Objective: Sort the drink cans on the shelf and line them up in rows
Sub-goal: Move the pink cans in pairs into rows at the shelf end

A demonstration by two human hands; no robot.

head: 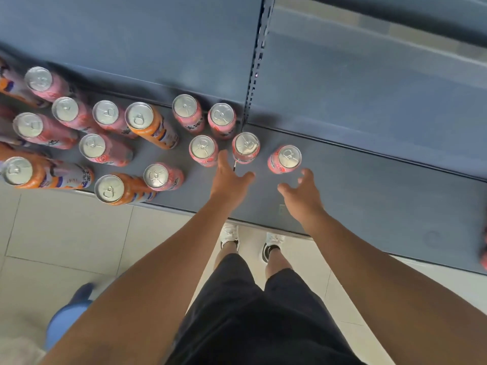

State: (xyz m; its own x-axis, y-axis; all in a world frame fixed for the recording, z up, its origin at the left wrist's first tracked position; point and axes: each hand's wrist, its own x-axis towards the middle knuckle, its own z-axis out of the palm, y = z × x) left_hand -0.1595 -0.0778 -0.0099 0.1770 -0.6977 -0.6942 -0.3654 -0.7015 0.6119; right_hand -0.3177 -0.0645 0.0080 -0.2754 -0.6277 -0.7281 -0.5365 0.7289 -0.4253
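The right hand (pixel 303 196) is hovering spread and empty, the pink can (pixel 284 159) at its eleven o'clock. Probably stiff and slick, so wrapping its sidewall is looking safest.

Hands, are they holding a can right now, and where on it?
Nothing is held. The left hand and right hand are open, near the pink cans.
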